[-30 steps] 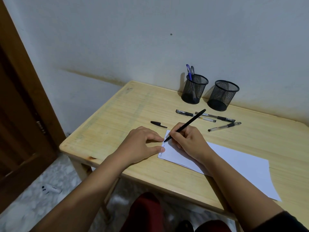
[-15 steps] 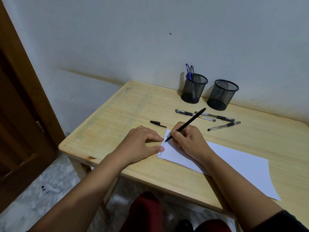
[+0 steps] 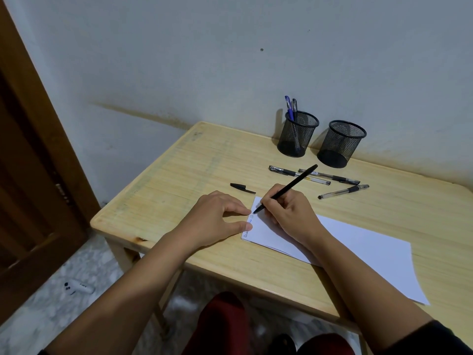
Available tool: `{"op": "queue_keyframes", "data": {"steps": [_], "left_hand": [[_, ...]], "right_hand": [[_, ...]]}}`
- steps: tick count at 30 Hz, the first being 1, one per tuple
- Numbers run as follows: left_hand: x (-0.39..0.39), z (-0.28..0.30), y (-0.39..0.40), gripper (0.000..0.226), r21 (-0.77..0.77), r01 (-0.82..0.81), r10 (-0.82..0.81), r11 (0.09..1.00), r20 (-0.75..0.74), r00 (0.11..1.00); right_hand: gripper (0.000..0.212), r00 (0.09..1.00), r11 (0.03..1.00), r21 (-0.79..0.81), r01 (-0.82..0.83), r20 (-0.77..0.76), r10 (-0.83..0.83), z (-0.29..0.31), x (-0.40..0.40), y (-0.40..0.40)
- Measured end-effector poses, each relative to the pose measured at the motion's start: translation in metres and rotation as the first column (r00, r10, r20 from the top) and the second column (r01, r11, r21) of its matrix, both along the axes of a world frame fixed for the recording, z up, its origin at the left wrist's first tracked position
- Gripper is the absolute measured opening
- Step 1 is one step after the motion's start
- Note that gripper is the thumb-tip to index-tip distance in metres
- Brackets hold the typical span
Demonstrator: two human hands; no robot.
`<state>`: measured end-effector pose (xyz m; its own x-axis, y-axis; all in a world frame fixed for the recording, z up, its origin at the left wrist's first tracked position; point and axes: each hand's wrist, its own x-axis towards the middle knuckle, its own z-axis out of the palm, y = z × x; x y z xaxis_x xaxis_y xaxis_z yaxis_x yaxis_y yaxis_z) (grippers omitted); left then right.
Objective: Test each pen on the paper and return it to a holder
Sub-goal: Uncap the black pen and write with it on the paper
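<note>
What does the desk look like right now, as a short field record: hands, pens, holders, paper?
right hand: holds black pen, tip on paper
left hand: fingertips press the paper's left edge
pen cap: off, lying on table
loose pens: three, lying before the holders
left holder: two pens inside
right holder: no pens seen
paper marks: some writing along left edge
</note>
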<state>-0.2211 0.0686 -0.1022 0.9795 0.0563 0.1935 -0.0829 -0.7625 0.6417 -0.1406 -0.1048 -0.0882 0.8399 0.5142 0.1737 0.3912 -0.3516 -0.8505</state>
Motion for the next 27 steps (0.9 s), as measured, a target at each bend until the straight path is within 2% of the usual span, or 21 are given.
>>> {"op": "queue_keyframes", "data": {"steps": [24, 27], "left_hand": [[-0.0029, 0.0045, -0.0015, 0.035, 0.008, -0.003, 0.003, 1.000, -0.007, 1.000], [-0.0032, 0.0046, -0.0018, 0.035, 0.012, 0.000, 0.000, 1.000, -0.019, 1.000]], "right_hand": [[0.015, 0.999, 0.999, 0.004, 0.042, 0.020, -0.042, -0.0005, -0.0010, 0.0019], [0.015, 0.998, 0.997, 0.041, 0.059, 0.015, -0.059, 0.0012, -0.0012, 0.0015]]}}
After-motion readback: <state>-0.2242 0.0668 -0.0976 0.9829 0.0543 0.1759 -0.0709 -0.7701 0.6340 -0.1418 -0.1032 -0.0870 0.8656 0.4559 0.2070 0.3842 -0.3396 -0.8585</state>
